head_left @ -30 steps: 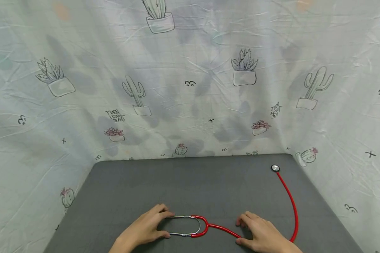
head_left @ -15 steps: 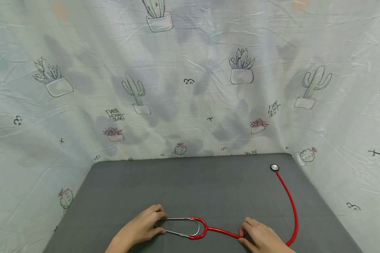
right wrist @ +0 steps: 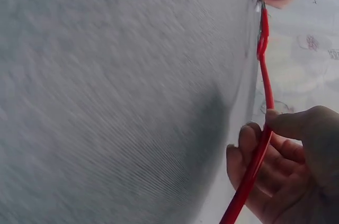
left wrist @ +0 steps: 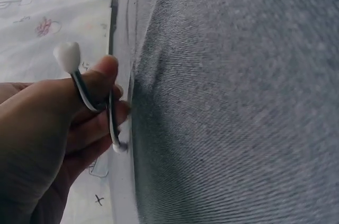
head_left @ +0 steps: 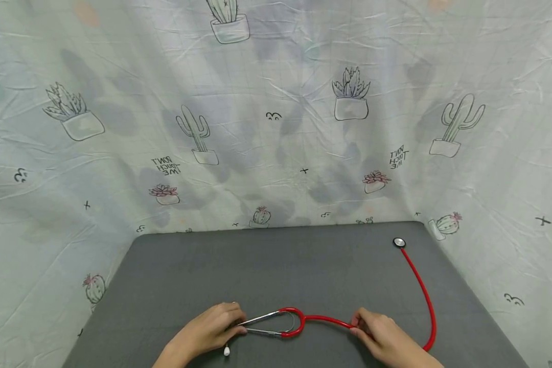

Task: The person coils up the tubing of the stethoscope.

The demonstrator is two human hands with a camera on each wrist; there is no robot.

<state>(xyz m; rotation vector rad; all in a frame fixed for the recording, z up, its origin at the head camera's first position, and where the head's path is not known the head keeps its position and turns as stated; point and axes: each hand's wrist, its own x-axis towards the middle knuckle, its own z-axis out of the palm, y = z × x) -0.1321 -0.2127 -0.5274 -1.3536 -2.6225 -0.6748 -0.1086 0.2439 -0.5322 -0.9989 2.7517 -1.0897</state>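
A stethoscope with red tubing stretches across the grey table. My left hand pinches its two metal ear tubes together near their ends, and the tubes cross there. One white eartip sticks up by the thumb in the left wrist view, while the other eartip shows below the fingers. My right hand pinches the red tube between thumb and fingers, to the right of the Y-joint. In the right wrist view the tube runs on past the palm. The round chestpiece lies at the table's far right.
The grey cloth-covered table has its far edge against a pale curtain printed with cactus drawings. More of this curtain hangs along the left and right sides.
My left hand has squeezed the ear tubes from apart to crossed. My right hand has taken hold of the red tube, and the Y-joint has risen slightly. The chestpiece stays put.
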